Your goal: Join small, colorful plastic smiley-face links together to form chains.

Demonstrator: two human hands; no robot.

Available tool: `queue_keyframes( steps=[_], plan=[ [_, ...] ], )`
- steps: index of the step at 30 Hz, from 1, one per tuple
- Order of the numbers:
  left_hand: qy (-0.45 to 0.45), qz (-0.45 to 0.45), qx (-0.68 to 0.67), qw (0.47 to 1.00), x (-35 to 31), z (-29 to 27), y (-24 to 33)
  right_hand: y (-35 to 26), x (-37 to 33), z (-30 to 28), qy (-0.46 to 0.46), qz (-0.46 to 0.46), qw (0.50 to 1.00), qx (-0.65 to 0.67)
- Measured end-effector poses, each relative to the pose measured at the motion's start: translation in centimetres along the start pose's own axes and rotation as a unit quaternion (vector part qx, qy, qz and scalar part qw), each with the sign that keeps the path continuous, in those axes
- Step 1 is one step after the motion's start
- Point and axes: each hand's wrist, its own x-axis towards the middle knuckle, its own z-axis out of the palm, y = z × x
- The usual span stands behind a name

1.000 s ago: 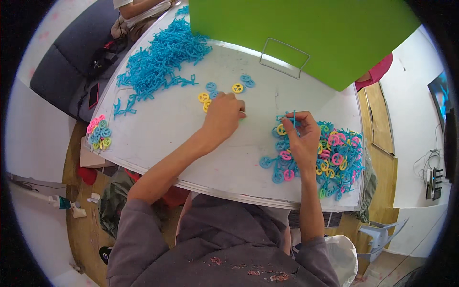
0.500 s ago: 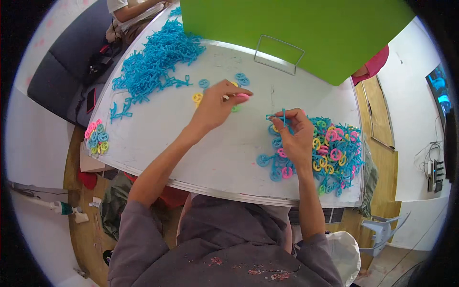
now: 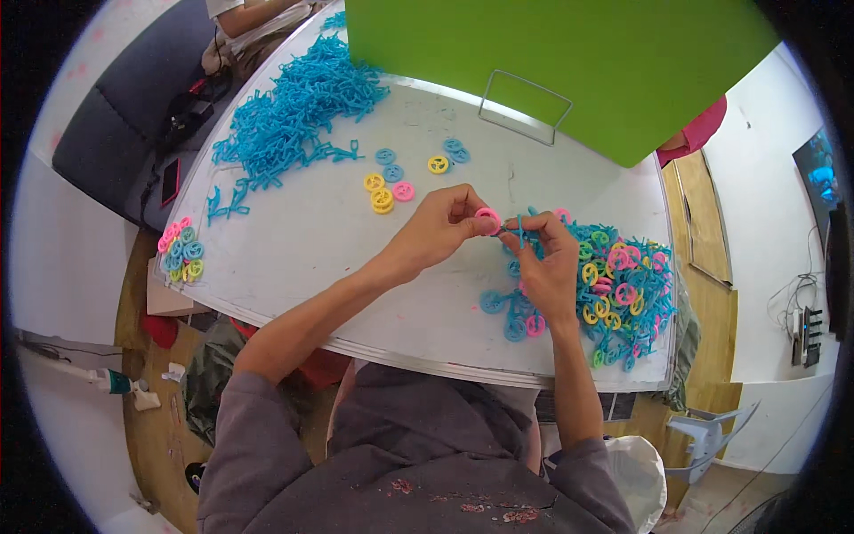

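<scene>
Head view: white table [image 3: 311, 240] below me, both my hands meeting over its middle.
Left hand [image 3: 436, 227]: closed in a pinch on a pink ring [image 3: 487, 218], fingertips round its rim.
Right hand [image 3: 544, 267]: closed in a pinch on a thin blue stick piece [image 3: 520, 228], held upright just beside the ring.
Pink ring, position: in the air between my hands, touching the left fingers, at the tip of the stick piece.
Step in hand, my judgement: I am fitting ring to stick; I do it best by keeping the stick steady, lining the ring's centre hole square to it and pressing straight, not at a slant.
Risk, my judgement: a loose pinch lets the ring drop into the heap below.
Containers: none that I can see; everything lies loose on the table.
Heap at right [image 3: 623, 285]: mixed blue, pink and yellow rings and sticks, under and beside my right hand.
Heap at far left [image 3: 294, 125]: blue stick pieces only.
Small group, centre [image 3: 382, 191]: yellow and pink rings, a few blue ones near.
Cluster, left edge [image 3: 181, 254]: mixed coloured rings.
Green board [image 3: 551, 53]: standing at the far side on a wire stand [image 3: 523, 107].
</scene>
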Motion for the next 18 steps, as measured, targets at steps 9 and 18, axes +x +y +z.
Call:
queue_keyframes(
  steps=[9, 18],
  plan=[
    [-0.009, -0.025, -0.045, 0.999, 0.3, -0.5, -0.9, -0.9, 0.1, 0.2, -0.002, 0.029, 0.999, -0.017],
    [0.060, 0.054, 0.041, 0.996, -0.2, 1.1, -0.8, -0.8, 0.1, 0.6, 0.029, 0.085, 0.996, 0.012]
  ],
)
